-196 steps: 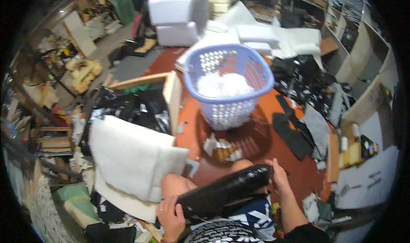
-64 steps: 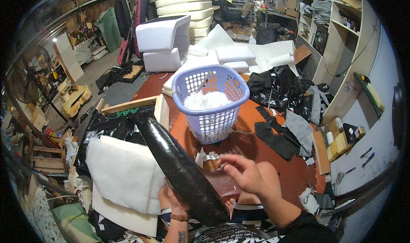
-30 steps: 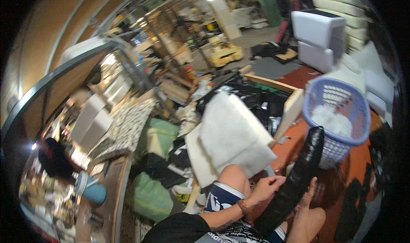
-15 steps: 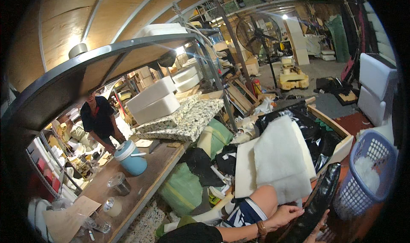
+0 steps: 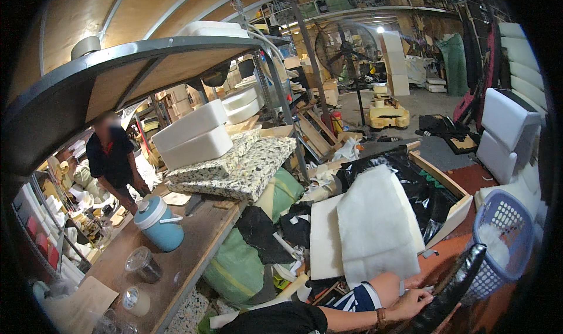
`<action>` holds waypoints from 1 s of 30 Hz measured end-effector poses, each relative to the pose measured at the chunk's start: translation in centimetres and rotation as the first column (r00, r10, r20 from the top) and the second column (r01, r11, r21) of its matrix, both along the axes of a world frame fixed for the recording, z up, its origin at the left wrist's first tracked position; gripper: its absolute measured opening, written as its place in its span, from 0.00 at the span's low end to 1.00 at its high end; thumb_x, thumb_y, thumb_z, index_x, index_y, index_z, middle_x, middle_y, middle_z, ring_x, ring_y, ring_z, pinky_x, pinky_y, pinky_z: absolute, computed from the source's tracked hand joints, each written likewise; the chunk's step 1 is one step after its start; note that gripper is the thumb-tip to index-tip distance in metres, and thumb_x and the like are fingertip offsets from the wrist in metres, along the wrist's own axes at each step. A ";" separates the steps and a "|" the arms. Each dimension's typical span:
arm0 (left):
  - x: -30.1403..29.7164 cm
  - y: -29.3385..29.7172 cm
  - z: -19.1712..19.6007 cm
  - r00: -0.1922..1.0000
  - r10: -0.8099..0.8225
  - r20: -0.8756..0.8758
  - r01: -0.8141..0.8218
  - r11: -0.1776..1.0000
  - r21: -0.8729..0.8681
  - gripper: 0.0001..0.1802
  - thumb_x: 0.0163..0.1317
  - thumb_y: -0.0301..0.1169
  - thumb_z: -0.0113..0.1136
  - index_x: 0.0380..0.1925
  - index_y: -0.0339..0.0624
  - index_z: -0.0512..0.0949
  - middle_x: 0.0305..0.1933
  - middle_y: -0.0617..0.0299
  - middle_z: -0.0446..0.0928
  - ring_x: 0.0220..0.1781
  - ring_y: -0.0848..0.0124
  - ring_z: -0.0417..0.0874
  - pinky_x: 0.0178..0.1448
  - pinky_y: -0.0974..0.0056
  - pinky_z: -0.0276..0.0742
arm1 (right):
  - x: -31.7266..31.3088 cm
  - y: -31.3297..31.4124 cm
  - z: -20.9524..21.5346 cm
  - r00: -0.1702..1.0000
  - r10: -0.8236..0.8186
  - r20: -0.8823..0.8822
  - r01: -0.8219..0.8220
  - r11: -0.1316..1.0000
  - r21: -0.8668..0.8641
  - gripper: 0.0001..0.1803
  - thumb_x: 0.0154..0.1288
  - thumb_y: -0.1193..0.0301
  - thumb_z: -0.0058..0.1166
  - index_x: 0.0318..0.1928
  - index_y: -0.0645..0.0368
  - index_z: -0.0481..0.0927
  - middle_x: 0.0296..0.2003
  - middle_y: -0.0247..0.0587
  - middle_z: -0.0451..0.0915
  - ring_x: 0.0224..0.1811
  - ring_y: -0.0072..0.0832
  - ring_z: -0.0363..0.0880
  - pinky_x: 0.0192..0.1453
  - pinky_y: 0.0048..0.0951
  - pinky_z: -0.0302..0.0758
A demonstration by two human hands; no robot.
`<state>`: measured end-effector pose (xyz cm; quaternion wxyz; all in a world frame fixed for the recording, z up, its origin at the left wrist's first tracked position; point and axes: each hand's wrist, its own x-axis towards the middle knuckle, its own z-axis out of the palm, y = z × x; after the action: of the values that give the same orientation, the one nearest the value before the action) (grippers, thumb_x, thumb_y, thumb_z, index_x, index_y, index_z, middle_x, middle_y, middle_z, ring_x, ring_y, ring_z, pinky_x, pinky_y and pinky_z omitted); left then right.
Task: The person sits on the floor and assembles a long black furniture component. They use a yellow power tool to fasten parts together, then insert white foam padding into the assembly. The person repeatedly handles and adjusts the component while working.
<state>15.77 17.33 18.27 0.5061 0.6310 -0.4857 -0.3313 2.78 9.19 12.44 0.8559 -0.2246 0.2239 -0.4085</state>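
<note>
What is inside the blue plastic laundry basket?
The blue plastic laundry basket holds white fluffy filling, seen through its holes. Anything under the filling is covered.

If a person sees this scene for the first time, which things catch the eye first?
Low at the right, the left hand rests on a long glossy black cushion beside a blue laundry basket. White batting lies at the centre. At the left, a blue jug stands on a wooden workbench.
</note>
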 end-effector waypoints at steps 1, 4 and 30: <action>0.4 -0.2 -0.9 1.000 0.011 0.006 -0.011 1.000 -0.021 0.18 0.79 0.40 0.62 0.46 0.32 0.86 0.39 0.50 0.89 0.42 0.63 0.88 0.50 0.55 0.81 | 0.4 0.3 0.0 1.000 0.005 -0.005 -0.004 1.000 0.011 0.38 0.80 0.38 0.50 0.70 0.58 0.78 0.59 0.45 0.85 0.58 0.42 0.84 0.68 0.47 0.80; 1.5 -0.7 -3.9 1.000 0.017 0.004 -0.017 0.997 -0.074 0.17 0.79 0.39 0.62 0.45 0.32 0.85 0.37 0.49 0.88 0.38 0.64 0.87 0.45 0.54 0.80 | 1.9 0.9 -0.1 0.999 0.030 -0.020 -0.029 0.999 0.026 0.38 0.80 0.38 0.50 0.70 0.58 0.78 0.59 0.45 0.85 0.58 0.42 0.84 0.69 0.48 0.80; 14.9 11.9 -9.0 0.686 -0.167 0.708 -0.328 0.798 0.506 0.49 0.72 0.64 0.58 0.85 0.55 0.57 0.87 0.28 0.44 0.73 0.12 0.62 0.60 0.08 0.63 | 5.0 0.5 -1.5 0.996 -0.026 -0.091 0.038 0.991 0.129 0.37 0.81 0.39 0.48 0.69 0.59 0.79 0.60 0.49 0.85 0.59 0.46 0.84 0.69 0.50 0.78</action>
<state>30.64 29.19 9.26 0.0622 0.8566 -0.4845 -0.1665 7.76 9.65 10.94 0.8512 -0.1826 0.2916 -0.3963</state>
